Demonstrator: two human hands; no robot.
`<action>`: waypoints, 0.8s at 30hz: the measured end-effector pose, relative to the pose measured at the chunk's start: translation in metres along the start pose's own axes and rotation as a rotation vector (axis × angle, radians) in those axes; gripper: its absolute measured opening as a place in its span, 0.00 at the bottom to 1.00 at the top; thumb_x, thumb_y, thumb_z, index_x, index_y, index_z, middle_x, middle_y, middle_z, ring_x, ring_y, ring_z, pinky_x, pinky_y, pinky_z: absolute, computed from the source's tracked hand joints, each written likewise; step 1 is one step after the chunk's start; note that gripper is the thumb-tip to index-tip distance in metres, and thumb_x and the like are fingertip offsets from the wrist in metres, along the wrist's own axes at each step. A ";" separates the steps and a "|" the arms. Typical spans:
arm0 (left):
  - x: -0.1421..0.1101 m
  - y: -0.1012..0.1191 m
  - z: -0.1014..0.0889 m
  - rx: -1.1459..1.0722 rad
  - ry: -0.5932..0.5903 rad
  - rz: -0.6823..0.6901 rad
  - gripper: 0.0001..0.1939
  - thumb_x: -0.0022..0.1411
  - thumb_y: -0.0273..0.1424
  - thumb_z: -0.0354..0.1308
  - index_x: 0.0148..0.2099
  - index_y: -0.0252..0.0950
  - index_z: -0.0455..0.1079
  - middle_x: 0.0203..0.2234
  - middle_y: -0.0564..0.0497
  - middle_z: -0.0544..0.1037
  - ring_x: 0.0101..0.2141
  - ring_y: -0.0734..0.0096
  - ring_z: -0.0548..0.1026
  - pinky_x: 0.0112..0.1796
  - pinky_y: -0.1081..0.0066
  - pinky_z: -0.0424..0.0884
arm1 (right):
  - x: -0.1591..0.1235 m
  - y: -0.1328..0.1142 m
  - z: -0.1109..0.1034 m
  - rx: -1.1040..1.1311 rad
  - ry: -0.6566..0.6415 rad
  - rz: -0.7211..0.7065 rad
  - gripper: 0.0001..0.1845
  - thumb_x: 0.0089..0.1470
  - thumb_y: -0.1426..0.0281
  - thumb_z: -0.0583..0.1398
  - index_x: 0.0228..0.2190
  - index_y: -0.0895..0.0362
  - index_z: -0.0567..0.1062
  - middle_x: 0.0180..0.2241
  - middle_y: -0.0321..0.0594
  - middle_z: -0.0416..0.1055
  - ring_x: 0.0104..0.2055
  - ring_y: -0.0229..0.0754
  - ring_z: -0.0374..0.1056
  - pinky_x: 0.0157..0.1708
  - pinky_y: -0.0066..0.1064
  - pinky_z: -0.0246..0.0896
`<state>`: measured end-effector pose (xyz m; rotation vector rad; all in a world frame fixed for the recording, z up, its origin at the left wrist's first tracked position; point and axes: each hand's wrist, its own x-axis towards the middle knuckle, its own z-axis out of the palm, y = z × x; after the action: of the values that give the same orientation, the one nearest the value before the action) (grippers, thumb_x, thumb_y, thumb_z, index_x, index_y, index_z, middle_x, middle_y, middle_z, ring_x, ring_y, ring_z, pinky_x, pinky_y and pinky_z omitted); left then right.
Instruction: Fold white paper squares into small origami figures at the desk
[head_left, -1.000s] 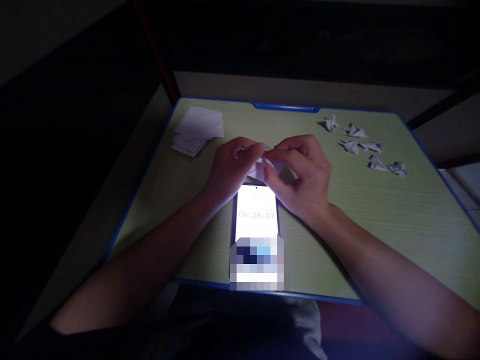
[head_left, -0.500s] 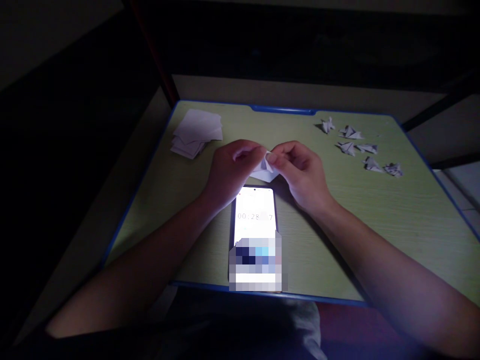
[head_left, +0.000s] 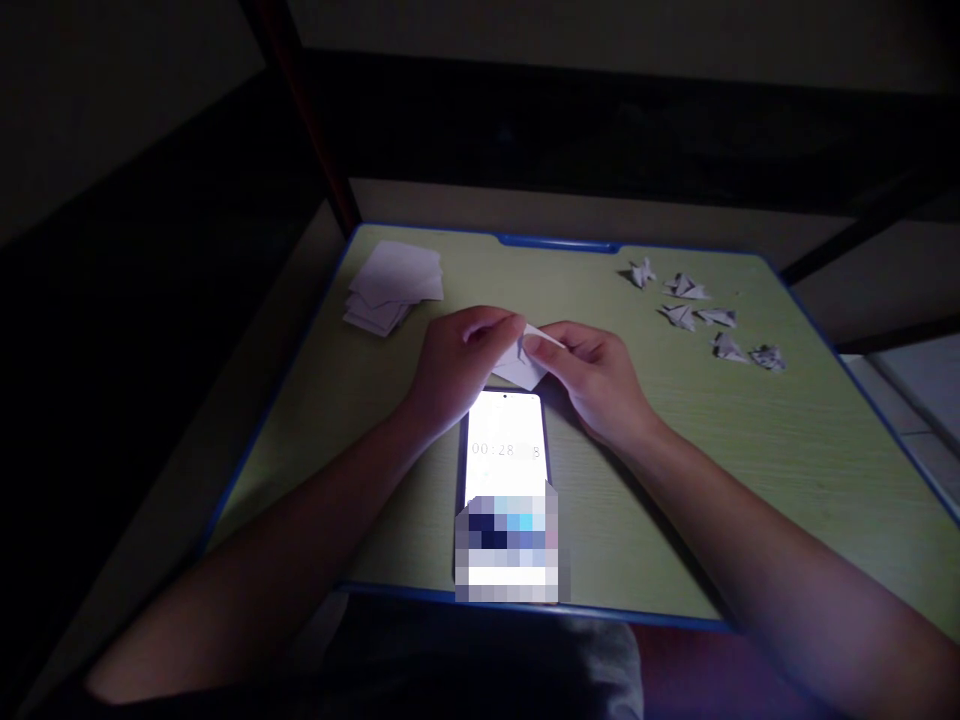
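Note:
Between my two hands, just beyond the phone, is a small folded sheet of white paper point(head_left: 521, 372). My left hand point(head_left: 463, 365) is closed on its left side, thumb on top and the other fingers curled behind. On the right part of the paper presses the thumb of my right hand point(head_left: 600, 375), whose fingers are bent underneath and partly hidden. A crease runs across the paper, and its lower corner points toward me. The hands cover much of the sheet's left and right edges.
A lit phone point(head_left: 507, 430) showing a timer lies in front of me on the green table point(head_left: 360, 500). At the back left sits a stack of white paper sheets point(head_left: 397, 272). Several folded paper figures point(head_left: 684, 287) lie at the right. The table has a blue rim point(head_left: 559, 243).
My right fingers, earlier pinching the paper's top near the left thumb, have lowered and now hold its right side with the thumb flat on top. The paper looks flatter. The view has tilted slightly upward.

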<state>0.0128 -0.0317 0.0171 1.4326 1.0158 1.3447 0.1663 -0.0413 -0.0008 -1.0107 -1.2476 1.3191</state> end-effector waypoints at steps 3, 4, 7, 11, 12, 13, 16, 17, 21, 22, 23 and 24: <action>0.000 0.000 -0.002 0.028 -0.022 -0.002 0.13 0.55 0.32 0.58 0.20 0.35 0.66 0.14 0.59 0.63 0.20 0.81 0.61 0.25 0.77 0.62 | 0.000 0.000 0.000 0.028 0.001 -0.001 0.11 0.44 0.62 0.72 0.26 0.57 0.82 0.22 0.33 0.75 0.22 0.32 0.65 0.22 0.26 0.55; 0.000 -0.001 -0.002 0.030 -0.025 -0.001 0.14 0.55 0.33 0.58 0.20 0.35 0.65 0.14 0.59 0.62 0.20 0.81 0.61 0.25 0.76 0.62 | 0.000 0.000 0.000 0.031 0.006 -0.004 0.11 0.44 0.62 0.72 0.26 0.57 0.82 0.21 0.33 0.75 0.22 0.31 0.65 0.22 0.26 0.54; 0.002 -0.003 -0.003 0.036 -0.025 0.010 0.14 0.56 0.34 0.58 0.20 0.35 0.65 0.15 0.58 0.62 0.21 0.80 0.62 0.25 0.76 0.61 | 0.000 -0.003 0.000 0.027 0.014 -0.007 0.12 0.43 0.61 0.72 0.25 0.57 0.81 0.20 0.33 0.74 0.22 0.31 0.64 0.22 0.25 0.54; 0.003 -0.006 -0.004 0.072 -0.036 0.035 0.14 0.56 0.34 0.57 0.21 0.35 0.66 0.15 0.58 0.63 0.22 0.79 0.62 0.25 0.75 0.61 | -0.001 -0.004 0.000 0.008 0.000 0.009 0.12 0.42 0.62 0.72 0.25 0.57 0.82 0.20 0.34 0.75 0.22 0.32 0.65 0.22 0.26 0.54; 0.004 -0.007 -0.005 0.084 -0.049 0.040 0.14 0.57 0.34 0.57 0.21 0.35 0.65 0.15 0.57 0.63 0.22 0.79 0.62 0.25 0.75 0.60 | 0.000 -0.003 -0.001 0.010 -0.001 0.017 0.12 0.43 0.62 0.72 0.25 0.57 0.82 0.21 0.34 0.75 0.22 0.32 0.65 0.22 0.26 0.55; 0.004 -0.007 -0.005 0.096 -0.062 0.044 0.15 0.57 0.34 0.56 0.21 0.35 0.65 0.15 0.57 0.63 0.21 0.80 0.62 0.24 0.75 0.60 | 0.000 -0.002 -0.001 0.015 0.003 0.022 0.11 0.43 0.62 0.72 0.25 0.57 0.82 0.21 0.34 0.75 0.22 0.32 0.65 0.22 0.26 0.55; 0.004 -0.007 -0.005 0.127 -0.074 0.037 0.12 0.58 0.32 0.55 0.24 0.35 0.69 0.16 0.57 0.66 0.22 0.79 0.64 0.25 0.76 0.61 | 0.001 0.001 -0.002 0.033 0.021 0.034 0.11 0.44 0.62 0.72 0.26 0.57 0.82 0.22 0.35 0.76 0.23 0.33 0.66 0.24 0.27 0.55; 0.004 -0.007 -0.005 0.136 -0.068 0.035 0.10 0.58 0.31 0.55 0.26 0.34 0.71 0.17 0.57 0.68 0.22 0.79 0.65 0.25 0.76 0.62 | 0.001 0.002 -0.002 0.036 0.024 0.034 0.11 0.44 0.62 0.71 0.27 0.57 0.82 0.23 0.35 0.76 0.24 0.33 0.66 0.24 0.27 0.55; 0.004 -0.007 -0.003 0.197 -0.020 0.098 0.06 0.56 0.26 0.56 0.27 0.33 0.72 0.18 0.57 0.71 0.21 0.81 0.66 0.25 0.78 0.64 | 0.001 0.001 -0.002 0.040 -0.013 0.046 0.11 0.44 0.62 0.72 0.28 0.56 0.83 0.23 0.35 0.76 0.24 0.34 0.66 0.24 0.28 0.56; 0.004 -0.007 -0.003 0.214 -0.007 0.132 0.06 0.55 0.25 0.56 0.27 0.33 0.71 0.18 0.57 0.72 0.21 0.81 0.66 0.25 0.78 0.64 | 0.001 0.000 -0.002 0.048 -0.027 0.050 0.11 0.44 0.62 0.72 0.28 0.56 0.83 0.23 0.34 0.76 0.24 0.34 0.66 0.24 0.28 0.56; 0.003 -0.006 -0.002 0.232 0.001 0.166 0.06 0.55 0.24 0.57 0.26 0.33 0.71 0.18 0.57 0.72 0.21 0.82 0.66 0.24 0.79 0.64 | 0.001 -0.001 -0.001 0.066 -0.042 0.054 0.11 0.44 0.61 0.72 0.28 0.56 0.82 0.22 0.34 0.75 0.24 0.34 0.66 0.24 0.28 0.57; 0.003 -0.006 -0.002 0.249 0.007 0.197 0.06 0.55 0.23 0.57 0.27 0.33 0.71 0.18 0.57 0.72 0.21 0.82 0.66 0.24 0.80 0.64 | 0.001 -0.003 -0.001 0.098 -0.053 0.058 0.12 0.43 0.61 0.72 0.28 0.55 0.82 0.22 0.33 0.75 0.23 0.33 0.66 0.24 0.28 0.57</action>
<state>0.0112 -0.0273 0.0126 1.7527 1.0994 1.4005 0.1673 -0.0400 0.0020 -0.9545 -1.1890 1.4461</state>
